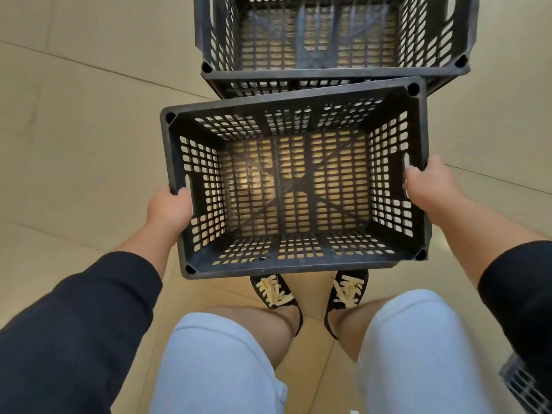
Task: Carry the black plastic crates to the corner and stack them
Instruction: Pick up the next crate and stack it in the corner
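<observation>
Crate (294,186) held by both hands above beige tiled floor (74,130).

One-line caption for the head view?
Both hands, left hand and right hand, carry an empty black crate toward stacked crates.

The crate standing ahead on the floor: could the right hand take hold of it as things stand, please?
Probably not: the right hand and left hand both grip the held crate, which sits between them and the standing crate.

Large beige floor tiles (74,138) with thin grout lines, evenly lit, warmer-toned near the bottom.
</observation>
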